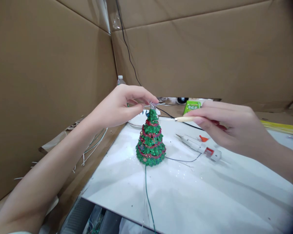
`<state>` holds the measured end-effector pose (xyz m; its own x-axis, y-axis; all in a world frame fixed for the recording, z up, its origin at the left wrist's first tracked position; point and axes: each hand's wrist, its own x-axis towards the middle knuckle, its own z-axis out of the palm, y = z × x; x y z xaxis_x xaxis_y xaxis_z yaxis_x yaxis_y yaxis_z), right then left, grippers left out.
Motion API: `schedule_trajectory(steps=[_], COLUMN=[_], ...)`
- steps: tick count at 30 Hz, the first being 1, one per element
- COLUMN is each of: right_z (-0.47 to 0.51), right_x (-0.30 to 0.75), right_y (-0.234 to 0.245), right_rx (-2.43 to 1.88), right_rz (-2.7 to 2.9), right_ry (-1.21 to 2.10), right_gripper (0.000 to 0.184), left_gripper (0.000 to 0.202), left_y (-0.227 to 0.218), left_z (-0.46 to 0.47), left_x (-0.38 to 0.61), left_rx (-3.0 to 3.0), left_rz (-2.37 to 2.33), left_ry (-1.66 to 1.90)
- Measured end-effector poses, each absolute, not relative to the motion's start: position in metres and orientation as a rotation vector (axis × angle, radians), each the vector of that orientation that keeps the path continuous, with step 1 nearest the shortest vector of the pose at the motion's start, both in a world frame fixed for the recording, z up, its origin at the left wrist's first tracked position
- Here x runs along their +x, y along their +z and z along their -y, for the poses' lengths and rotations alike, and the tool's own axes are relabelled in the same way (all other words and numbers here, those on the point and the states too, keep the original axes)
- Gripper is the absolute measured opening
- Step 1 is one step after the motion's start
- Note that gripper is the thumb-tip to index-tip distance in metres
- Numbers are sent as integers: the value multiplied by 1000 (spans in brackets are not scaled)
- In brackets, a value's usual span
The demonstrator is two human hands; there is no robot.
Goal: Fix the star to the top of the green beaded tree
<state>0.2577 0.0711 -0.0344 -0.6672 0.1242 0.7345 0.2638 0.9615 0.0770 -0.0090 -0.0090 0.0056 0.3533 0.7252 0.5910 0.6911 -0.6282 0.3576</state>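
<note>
A small green beaded Christmas tree (151, 142) with red garland and tiny ornaments stands upright on the white board (127, 182). At its tip sits a clear topper (153, 105), which my left hand (123, 105) grips between thumb and fingers from the left. My right hand (224, 122) is closed around the pale wooden handle (187, 119) of a thin metal pick. The pick's shaft points left, and its end meets the upper tiers of the tree; the exact contact is too small to tell. A green wire (148, 198) trails from the tree's base toward me.
A white glue gun (200, 148) lies right of the tree, beside a small orange piece (203, 138). Behind are a green packet (191, 106) and a bottle (120, 80). Yellow strips (283, 127) lie far right. Cardboard walls (197, 52) enclose the back and left.
</note>
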Motion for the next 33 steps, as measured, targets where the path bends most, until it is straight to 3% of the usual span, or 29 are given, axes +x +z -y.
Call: schedule_trajectory(steps=[23,33], right_z=[-64,-74], right_x=[258,266], right_y=[-33,-34], right_rx=[-299,-418], right_rz=[2331,2453], right_ry=[-174,89], right_gripper=[21,24], left_gripper=[32,34], left_y=[5,7], left_z=[10,13], left_x=[-7,-3], left_rx=[2530,2559], left_rz=[-1345,-1367], left_ry=[1161,1156])
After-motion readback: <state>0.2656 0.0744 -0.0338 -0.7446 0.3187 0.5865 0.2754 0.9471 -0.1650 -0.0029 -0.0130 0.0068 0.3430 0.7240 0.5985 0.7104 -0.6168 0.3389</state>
